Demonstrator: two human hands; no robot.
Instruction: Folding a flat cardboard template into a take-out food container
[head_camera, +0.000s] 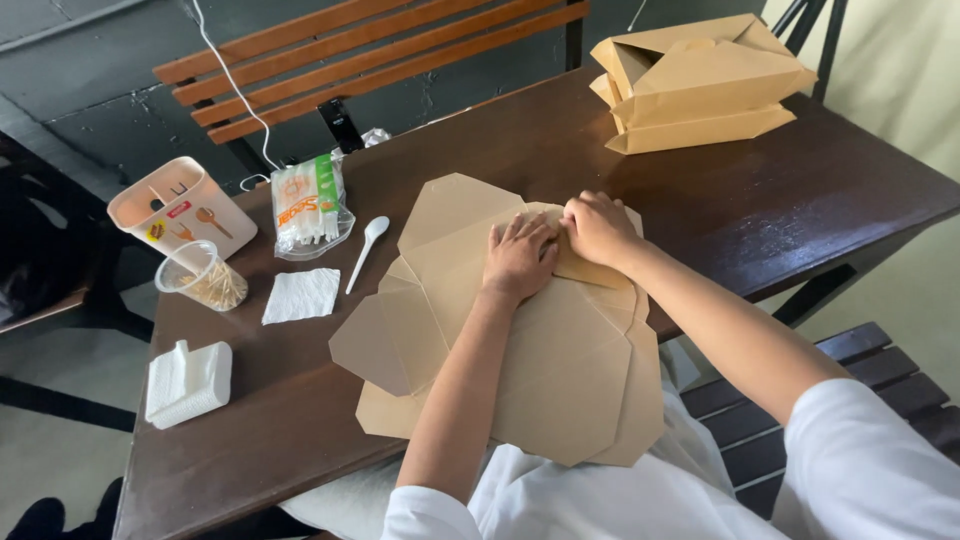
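A flat, unfolded brown cardboard food box (560, 370) lies on the dark wooden table (780, 200) in front of me, hanging a little over the near edge. My left hand (518, 256) presses flat on its upper middle with fingers spread. My right hand (597, 228) sits just to the right, fingers curled on a fold of the same cardboard near the far edge. Both hands touch each other.
A stack of folded brown boxes (700, 80) stands at the far right. On the left lie a white plastic spoon (366, 250), a napkin (301, 295), a bag of plastic cutlery (308, 205), a cup of toothpicks (203, 276), a white holder (180, 208) and a napkin stack (188, 382). A wooden bench (370, 55) stands behind.
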